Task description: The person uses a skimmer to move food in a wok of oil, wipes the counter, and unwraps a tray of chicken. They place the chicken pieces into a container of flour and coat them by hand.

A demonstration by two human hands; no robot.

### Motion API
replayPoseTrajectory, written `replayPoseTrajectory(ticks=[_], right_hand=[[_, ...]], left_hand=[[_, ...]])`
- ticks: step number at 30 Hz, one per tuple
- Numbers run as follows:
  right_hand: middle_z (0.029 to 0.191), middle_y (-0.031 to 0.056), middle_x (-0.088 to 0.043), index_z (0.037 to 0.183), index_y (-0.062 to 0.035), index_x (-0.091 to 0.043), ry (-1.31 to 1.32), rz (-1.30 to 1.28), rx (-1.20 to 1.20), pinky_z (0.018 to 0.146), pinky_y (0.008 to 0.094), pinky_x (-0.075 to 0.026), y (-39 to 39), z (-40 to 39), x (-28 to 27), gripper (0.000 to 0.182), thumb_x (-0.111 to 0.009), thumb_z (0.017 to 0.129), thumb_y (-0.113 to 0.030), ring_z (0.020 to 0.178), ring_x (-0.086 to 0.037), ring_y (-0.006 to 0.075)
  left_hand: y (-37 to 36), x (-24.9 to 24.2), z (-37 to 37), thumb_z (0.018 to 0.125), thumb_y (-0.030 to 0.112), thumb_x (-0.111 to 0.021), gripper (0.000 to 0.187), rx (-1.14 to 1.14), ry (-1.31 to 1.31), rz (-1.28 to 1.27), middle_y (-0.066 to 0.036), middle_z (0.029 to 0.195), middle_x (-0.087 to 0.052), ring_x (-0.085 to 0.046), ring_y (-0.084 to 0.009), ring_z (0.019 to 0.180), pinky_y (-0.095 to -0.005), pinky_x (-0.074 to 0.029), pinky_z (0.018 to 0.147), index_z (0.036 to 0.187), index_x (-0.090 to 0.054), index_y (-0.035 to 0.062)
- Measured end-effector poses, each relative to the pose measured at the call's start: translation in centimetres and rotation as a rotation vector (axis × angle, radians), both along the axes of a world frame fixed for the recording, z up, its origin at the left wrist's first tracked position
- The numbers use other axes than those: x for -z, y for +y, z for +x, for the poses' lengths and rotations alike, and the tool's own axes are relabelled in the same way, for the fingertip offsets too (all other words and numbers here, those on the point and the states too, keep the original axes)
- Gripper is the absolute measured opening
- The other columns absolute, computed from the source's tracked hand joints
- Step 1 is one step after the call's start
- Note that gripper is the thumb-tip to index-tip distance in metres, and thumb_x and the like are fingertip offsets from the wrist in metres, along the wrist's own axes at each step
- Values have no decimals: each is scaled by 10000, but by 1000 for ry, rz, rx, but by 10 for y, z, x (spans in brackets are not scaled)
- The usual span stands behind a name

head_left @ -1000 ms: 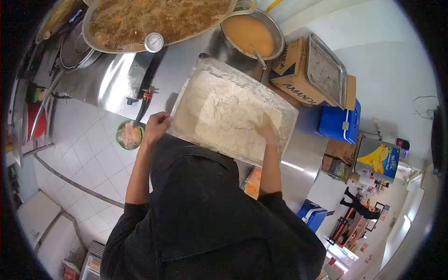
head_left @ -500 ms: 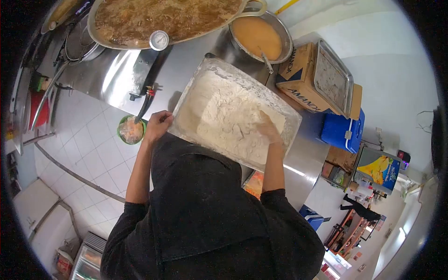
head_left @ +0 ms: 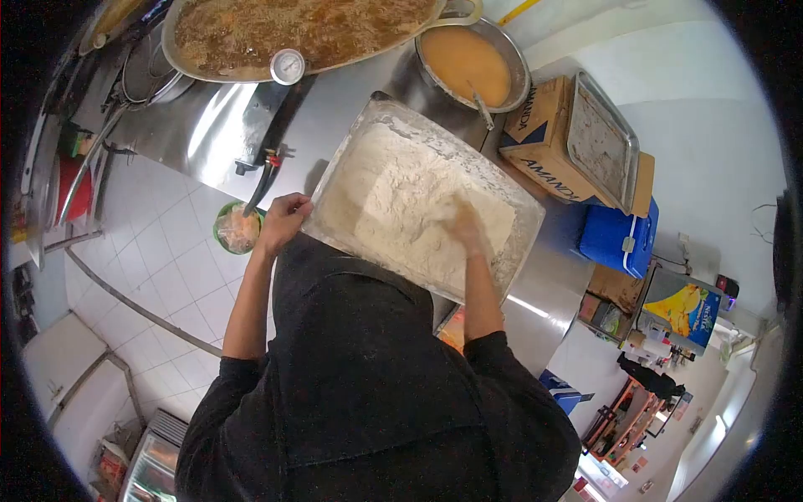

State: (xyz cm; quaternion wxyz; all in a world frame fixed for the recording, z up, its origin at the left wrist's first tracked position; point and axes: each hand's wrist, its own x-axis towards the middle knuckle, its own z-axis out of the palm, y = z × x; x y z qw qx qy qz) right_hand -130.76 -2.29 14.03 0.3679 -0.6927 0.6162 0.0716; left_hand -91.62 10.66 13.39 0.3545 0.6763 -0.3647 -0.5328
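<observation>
A rectangular metal tray (head_left: 341, 232) of pale flour (head_left: 401, 197) lies at an angle on the steel counter. At its left corner, my left hand (head_left: 287, 219) is closed on the rim. My right hand (head_left: 462, 227) is down in the flour in the right half of the tray, blurred by motion and dusted with flour, so its fingers cannot be made out. The flour is heaped and uneven around it.
A wide pan of bubbling brown oil (head_left: 309, 38) with a dial thermometer (head_left: 287, 67) is at the top. Behind the tray stands a bowl of orange liquid (head_left: 464, 67). A cardboard box (head_left: 535, 151), a metal tray (head_left: 602, 138) and a blue cooler (head_left: 615, 238) are on the right.
My right hand has shifted slightly left through the flour, and its forearm has moved left too. My left hand stays at the tray's corner.
</observation>
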Motion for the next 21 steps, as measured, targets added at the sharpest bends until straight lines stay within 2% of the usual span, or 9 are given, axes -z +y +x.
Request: replayPoseTrajectory(ticks=[3,6,8,9,15,18,21], right_hand=[[1315,212,-545,1385,-49,-427,-152,-118,172,1015,377,-420,-29,-45,42,830,-796,691,-315,1231,-520,309],[1325,213,-538,1367,-48,-457,183,-181,113,1025,405,-409,-48,-50,47,751,-760,716,-267,1251,-494,336],[1296,211,-554,1349,-51,-477,247,-371,-31,1008,421,-418,-54,-51,90,739,-769,709,-276,1228,-503,355],[1281,210,-563,1340,-53,-487,278,-462,-105,1000,430,-423,-53,-40,92,733,-773,706,-281,1217,-507,364],[1160,194,-605,1257,-102,-555,346,-514,-298,936,438,-452,-33,-28,64,610,-748,729,-337,1094,-564,348],[1134,206,-614,1236,-126,-579,292,-488,-397,935,429,-456,-41,-33,62,524,-717,759,-294,1090,-568,351],[1102,197,-626,1219,-115,-593,333,-336,-357,945,423,-455,-53,-31,62,518,-724,747,-282,1085,-574,342]], left_hand=[[-5,-5,1,891,167,-631,182,11,14,22,22,707,-576,-478,-46,648,-228,-394,577,930,-662,-8],[-8,-1,3,898,162,-627,171,40,14,31,36,710,-568,-470,-43,628,-221,-387,564,912,-659,-5],[-8,-3,4,901,156,-624,162,44,55,7,44,708,-561,-463,-41,613,-218,-379,552,896,-657,-2],[-8,-6,3,902,154,-624,156,36,57,12,46,706,-559,-460,-41,608,-218,-375,548,890,-655,1],[-10,-7,2,900,148,-623,138,37,9,11,43,706,-556,-449,-45,613,-230,-368,546,892,-652,13],[-14,-10,5,915,143,-616,149,104,19,65,21,760,-585,-479,-63,664,-232,-406,607,948,-646,1],[-17,-1,0,897,144,-620,135,47,6,-37,30,706,-561,-456,-46,634,-232,-380,566,912,-657,15]])
